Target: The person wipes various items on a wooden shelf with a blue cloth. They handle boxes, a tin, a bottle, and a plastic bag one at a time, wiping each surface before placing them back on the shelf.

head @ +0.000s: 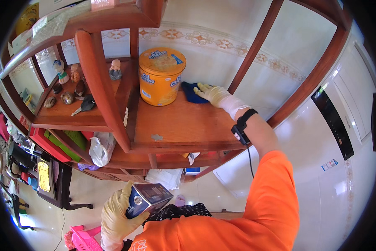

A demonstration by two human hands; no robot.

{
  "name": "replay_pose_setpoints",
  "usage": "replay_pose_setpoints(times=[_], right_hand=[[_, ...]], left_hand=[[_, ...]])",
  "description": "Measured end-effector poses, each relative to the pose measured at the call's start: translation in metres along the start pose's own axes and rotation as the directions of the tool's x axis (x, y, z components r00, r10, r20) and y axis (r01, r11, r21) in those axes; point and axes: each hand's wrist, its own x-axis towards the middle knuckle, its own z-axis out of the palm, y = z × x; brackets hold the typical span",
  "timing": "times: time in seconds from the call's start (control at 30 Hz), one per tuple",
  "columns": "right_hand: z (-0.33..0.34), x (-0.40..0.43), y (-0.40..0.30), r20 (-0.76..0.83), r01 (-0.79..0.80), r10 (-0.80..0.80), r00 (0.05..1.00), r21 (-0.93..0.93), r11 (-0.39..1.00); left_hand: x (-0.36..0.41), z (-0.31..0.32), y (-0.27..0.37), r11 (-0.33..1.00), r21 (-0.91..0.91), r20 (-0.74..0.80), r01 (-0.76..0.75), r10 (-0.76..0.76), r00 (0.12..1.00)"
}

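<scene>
My left hand [118,213], in a pale latex glove, holds a dark blue cardboard box [148,198] with printing on it, low in front of my body. On the wooden shelf [188,125], my gloved right hand [211,94] lies over a dark blue cloth [192,94], near the back of the board. Part of the cloth is hidden under the fingers. Just left of the cloth stands a round yellow Cal Cheese tub [162,77], upright with its lid on. A grey patch [156,137] marks the board near its front edge.
A curved wooden post [100,88] divides off the left compartment, which holds several figurines [115,69], stones [67,98] and keys [86,103]. Below are a white plastic bag [101,150] and papers [165,178]. A white appliance [326,125] with a black panel stands right.
</scene>
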Motion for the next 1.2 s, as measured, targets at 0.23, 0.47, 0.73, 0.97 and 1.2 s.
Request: replay_pose_setpoints(times=[0.23,0.47,0.73,0.97,1.2], right_hand=[[-0.005,-0.016,-0.017,0.401,-0.694,0.652,0.644,-0.053,0.718],[-0.075,0.01,-0.083,0.43,-0.497,0.402,0.808,0.133,0.857],[-0.038,-0.068,-0.092,-0.237,0.33,-0.23,0.944,0.65,0.685],[-0.002,-0.043,-0.017,0.097,-0.125,0.162,0.982,-0.307,0.943],[0.042,-0.009,0.031,0.179,-0.67,0.647,0.741,0.121,0.733]], left_hand=[[0.005,0.002,-0.002,0.999,-0.032,0.026,-0.019,0.02,0.999],[0.013,0.003,-0.006,0.999,-0.019,0.188,-0.046,0.049,0.981],[0.026,0.01,-0.018,0.985,0.045,0.29,-0.166,0.146,0.946],[0.029,0.01,-0.026,0.987,0.015,0.263,-0.163,0.153,0.953],[0.027,0.008,-0.037,0.984,-0.037,0.256,-0.173,0.177,0.95]])
